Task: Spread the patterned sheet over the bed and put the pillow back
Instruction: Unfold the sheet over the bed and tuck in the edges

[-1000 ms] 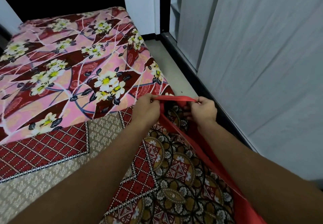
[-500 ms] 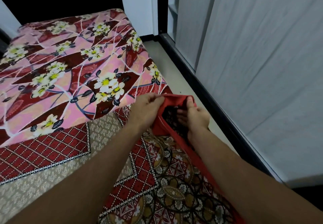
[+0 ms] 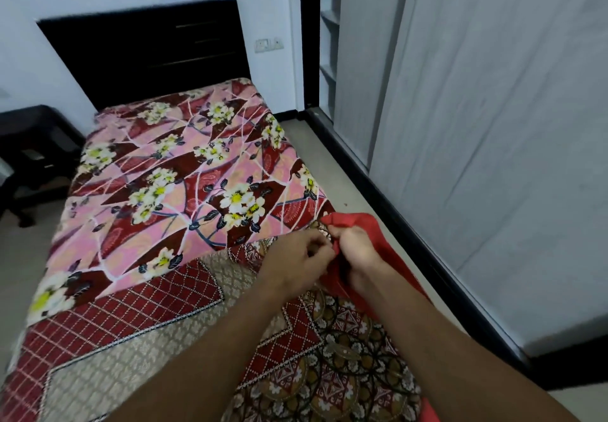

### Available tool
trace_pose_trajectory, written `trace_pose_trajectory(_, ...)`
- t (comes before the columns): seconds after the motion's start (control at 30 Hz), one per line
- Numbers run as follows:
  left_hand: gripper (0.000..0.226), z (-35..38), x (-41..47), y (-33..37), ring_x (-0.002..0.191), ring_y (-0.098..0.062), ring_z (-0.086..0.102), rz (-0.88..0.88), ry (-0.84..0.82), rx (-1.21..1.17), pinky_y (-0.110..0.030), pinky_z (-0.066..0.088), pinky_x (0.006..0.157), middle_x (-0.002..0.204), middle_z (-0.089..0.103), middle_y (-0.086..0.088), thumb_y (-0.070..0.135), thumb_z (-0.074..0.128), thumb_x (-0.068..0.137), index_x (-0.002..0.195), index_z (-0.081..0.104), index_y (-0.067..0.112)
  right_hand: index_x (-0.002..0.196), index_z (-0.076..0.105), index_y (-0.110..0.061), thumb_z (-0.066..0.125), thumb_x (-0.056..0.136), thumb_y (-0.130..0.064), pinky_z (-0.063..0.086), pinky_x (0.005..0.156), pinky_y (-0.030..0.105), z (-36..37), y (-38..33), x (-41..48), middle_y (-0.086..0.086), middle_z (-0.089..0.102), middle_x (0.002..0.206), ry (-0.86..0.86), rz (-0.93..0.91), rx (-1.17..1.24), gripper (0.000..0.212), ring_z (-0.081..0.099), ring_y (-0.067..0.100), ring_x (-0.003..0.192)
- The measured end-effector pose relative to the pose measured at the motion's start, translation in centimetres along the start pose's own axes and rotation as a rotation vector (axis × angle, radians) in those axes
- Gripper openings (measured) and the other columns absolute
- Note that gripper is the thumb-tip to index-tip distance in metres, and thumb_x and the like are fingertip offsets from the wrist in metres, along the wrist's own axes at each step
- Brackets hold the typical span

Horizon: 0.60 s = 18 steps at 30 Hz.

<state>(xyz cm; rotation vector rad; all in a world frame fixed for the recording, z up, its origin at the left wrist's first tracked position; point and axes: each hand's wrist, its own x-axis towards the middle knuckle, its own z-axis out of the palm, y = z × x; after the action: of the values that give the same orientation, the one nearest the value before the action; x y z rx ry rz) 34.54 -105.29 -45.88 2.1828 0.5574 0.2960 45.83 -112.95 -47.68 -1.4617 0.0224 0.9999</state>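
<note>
Both hands have drawn close together since the earlier frame, and the right hand, which lay flat with its palm up under the red fold, is now curled into it. The left hand [image 3: 296, 258] has its fingers bent and pinches the red border [image 3: 373, 229] of the patterned sheet [image 3: 345, 355] at its fingertips. The right hand [image 3: 358, 248] is clenched round the same bunched border, just beside the left, knuckles nearly touching. The view has also lifted, so the dark headboard [image 3: 148, 53] now shows in full.

The sheet lies over the near end of the bed, its edge gathered at the bed's right side. Its cloth is thin and printed: brown and black interlocking circles near the hands, a dark red diamond grid, and a beige woven-looking panel. Beyond it a pink and maroon floral cover [image 3: 184, 191] with white and yellow blossoms lies smooth up to the headboard. Pale grey wardrobe doors [image 3: 493, 125] on a black track run along the right, past a strip of beige floor [image 3: 348, 184]. A dark bedside table [image 3: 36, 145] stands to the left.
</note>
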Motion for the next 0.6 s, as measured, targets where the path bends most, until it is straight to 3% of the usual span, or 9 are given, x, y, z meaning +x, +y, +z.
trace_pose_trajectory(0.1, 0.022, -3.9, -1.3, 2.6, 0.057, -0.006, 0.063, -0.032, 0.160, -0.046, -0.023, 0.053, 0.053, 0.069, 0.068, 0.004, 0.021, 0.049, 0.098, 0.089, 0.070, 0.022, 0.114, 0.068, -0.001, 0.054, 0.101, -0.014, 0.059, 0.086, 0.052, 0.9, -2.0, -4.1, 0.021, 0.076, 0.093, -0.014, -0.004, 0.023, 0.023, 0.074, 0.036, 0.084)
trace_pose_trajectory(0.17, 0.022, -6.0, -1.5, 3.8, 0.056, -0.006, 0.059, -0.037, 0.166, 0.024, -0.022, 0.046, 0.050, 0.075, 0.070, 0.007, 0.018, 0.049, 0.099, 0.097, 0.069, 0.027, 0.118, 0.067, 0.001, 0.054, 0.100, -0.008, 0.060, 0.084, 0.051, 1.4, -3.2, -6.4, 0.026, 0.074, 0.104, -0.078, -0.006, 0.038, 0.023, 0.073, 0.037, 0.084)
trace_pose_trajectory(0.27, 0.023, -9.7, -2.5, 6.8, 0.081, -0.009, 0.064, 0.007, 0.070, 0.076, -0.024, 0.047, 0.066, 0.097, 0.070, 0.008, 0.019, 0.051, 0.098, 0.109, 0.068, 0.029, 0.118, 0.067, 0.002, 0.060, 0.097, -0.004, 0.058, 0.090, 0.053, 2.6, -6.5, -11.3, 0.028, 0.071, 0.111, -0.233, -0.012, 0.006, 0.023, 0.070, 0.040, 0.094)
trace_pose_trajectory(0.33, 0.027, -12.5, -3.1, 9.2, 0.102, -0.012, 0.062, 0.008, 0.069, -0.040, -0.022, 0.047, 0.076, 0.114, 0.066, 0.005, 0.016, 0.046, 0.102, 0.113, 0.069, 0.027, 0.123, 0.066, 0.003, 0.066, 0.092, -0.003, 0.054, 0.097, 0.056, 3.4, -9.3, -14.0, 0.029, 0.069, 0.116, -0.363, -0.025, -0.044, 0.032, 0.068, 0.043, 0.104)
trace_pose_trajectory(0.4, 0.032, -15.8, -3.9, 12.2, 0.113, -0.017, 0.059, 0.006, 0.061, -0.207, -0.022, 0.050, 0.079, 0.127, 0.061, 0.000, 0.015, 0.043, 0.104, 0.120, 0.068, 0.026, 0.127, 0.062, 0.005, 0.069, 0.088, 0.001, 0.055, 0.097, 0.052, 4.3, -12.6, -17.0, 0.028, 0.070, 0.112, -0.487, -0.090, -0.169, 0.040, 0.070, 0.040, 0.098)
trace_pose_trajectory(0.47, 0.034, -19.3, -5.0, 15.5, 0.106, -0.021, 0.063, 0.001, -0.016, -0.296, -0.027, 0.058, 0.075, 0.128, 0.060, -0.004, 0.015, 0.042, 0.103, 0.125, 0.066, 0.022, 0.128, 0.059, 0.006, 0.068, 0.088, 0.004, 0.059, 0.091, 0.045, 5.4, -16.0, -20.3, 0.023, 0.072, 0.104, -0.651, -0.172, -0.301, 0.041, 0.071, 0.034, 0.089)
trace_pose_trajectory(0.5, 0.032, -20.9, -5.5, 17.0, 0.094, -0.019, 0.067, 0.001, -0.057, -0.327, -0.026, 0.058, 0.066, 0.120, 0.063, -0.005, 0.016, 0.042, 0.102, 0.121, 0.067, 0.016, 0.124, 0.059, 0.004, 0.066, 0.088, 0.004, 0.061, 0.086, 0.042, 6.0, -17.9, -22.0, 0.021, 0.072, 0.100, -0.744, -0.209, -0.371, 0.037, 0.072, 0.032, 0.086)
trace_pose_trajectory(0.6, 0.025, -25.2, -7.8, 21.2, 0.055, -0.008, 0.061, 0.007, -0.094, -0.454, -0.019, 0.047, 0.044, 0.076, 0.064, -0.006, 0.020, 0.045, 0.095, 0.089, 0.062, 0.004, 0.113, 0.064, 0.001, 0.064, 0.086, 0.002, 0.062, 0.078, 0.035, 8.5, -23.0, -27.5, 0.018, 0.073, 0.095, -0.936, -0.325, -0.597, 0.027, 0.072, 0.027, 0.082)
